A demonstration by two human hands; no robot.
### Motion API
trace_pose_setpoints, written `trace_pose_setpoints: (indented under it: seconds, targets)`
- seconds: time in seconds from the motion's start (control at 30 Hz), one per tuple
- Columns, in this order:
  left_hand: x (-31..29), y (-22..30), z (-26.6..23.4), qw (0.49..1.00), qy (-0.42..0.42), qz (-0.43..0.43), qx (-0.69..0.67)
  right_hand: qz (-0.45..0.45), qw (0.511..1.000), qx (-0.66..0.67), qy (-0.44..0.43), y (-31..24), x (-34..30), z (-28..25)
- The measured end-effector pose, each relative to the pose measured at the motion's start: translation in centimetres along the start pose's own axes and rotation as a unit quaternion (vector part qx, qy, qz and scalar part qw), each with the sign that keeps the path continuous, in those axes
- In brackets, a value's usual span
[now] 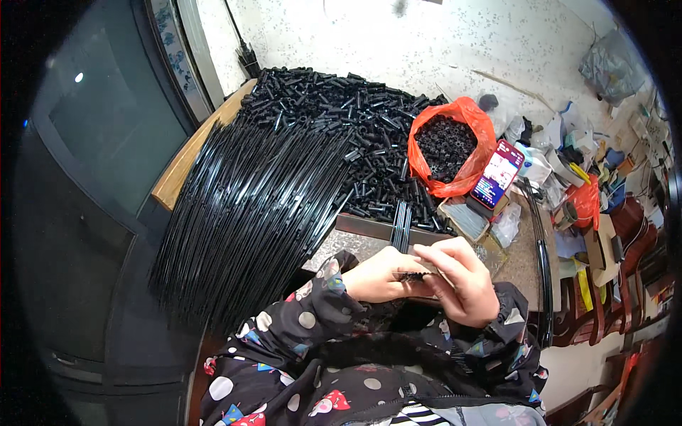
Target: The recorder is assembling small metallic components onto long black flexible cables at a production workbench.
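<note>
My left hand (pixel 376 275) is closed around a small bundle of thin black rods (pixel 401 226). The bundle points away from me past a low box edge, and short dark ends (pixel 412 276) show between my two hands. Against those ends my right hand (pixel 463 282) is bent with its fingers together; what it pinches is hidden. Beyond the hands lies a large heap of short black tubular pieces (pixel 376 156). An open red plastic bag (pixel 465 113) holds small black ring-like parts (pixel 445 145).
Many long black rods (pixel 241 213) fan over the table's left side, beside its wooden edge (pixel 170 177). A lit phone (pixel 497 174) leans near the bag, behind a small box of thin pale sticks (pixel 465 216). More black rods (pixel 543 263) hang at the right edge. Clutter fills the far right.
</note>
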State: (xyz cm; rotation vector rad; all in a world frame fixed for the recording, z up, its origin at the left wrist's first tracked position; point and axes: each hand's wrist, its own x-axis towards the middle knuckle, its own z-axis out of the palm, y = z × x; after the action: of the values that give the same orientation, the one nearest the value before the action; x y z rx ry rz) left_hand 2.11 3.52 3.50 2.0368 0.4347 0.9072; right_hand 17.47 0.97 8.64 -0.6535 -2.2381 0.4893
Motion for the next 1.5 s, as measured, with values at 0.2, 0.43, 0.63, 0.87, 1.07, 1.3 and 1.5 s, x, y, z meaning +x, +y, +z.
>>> trace_pose_setpoints:
  seconds: [0.2,0.43,0.63,0.87,1.07,1.3,1.5]
  targets:
    - [0.1,0.4,-0.9,0.998,-0.026,-0.045,-0.034,0.023,1.000,-0.011,0.012,0.7,-0.8,-0.2]
    - [0.4,0.2,-0.9,1.000,-0.017,0.002,-0.024,0.025,1.000,0.005,0.015,0.8,-0.9,-0.7]
    - [-0.2,-0.9,-0.7,0.999,-0.046,-0.005,-0.009,0.101,0.988,0.116,0.023,1.4,-1.4,-0.4]
    - [0.4,0.6,-0.1,1.000,0.008,0.017,-0.006,0.002,1.000,-0.007,0.018,0.7,-0.7,-0.5]
    - [-1.0,-2.3,1.4,0.990,-0.021,-0.136,0.012,-0.059,0.994,-0.088,-0.008,1.2,-0.1,1.0]
    - [-5.0,-8.1,3.4,0.872,-0.055,-0.156,0.460,0.007,0.996,-0.069,-0.046,-1.2,-0.7,1.4]
    - [-5.6,-7.8,3.7,0.856,-0.110,-0.068,0.501,-0.090,0.886,0.316,-0.327,-2.6,-2.1,4.4]
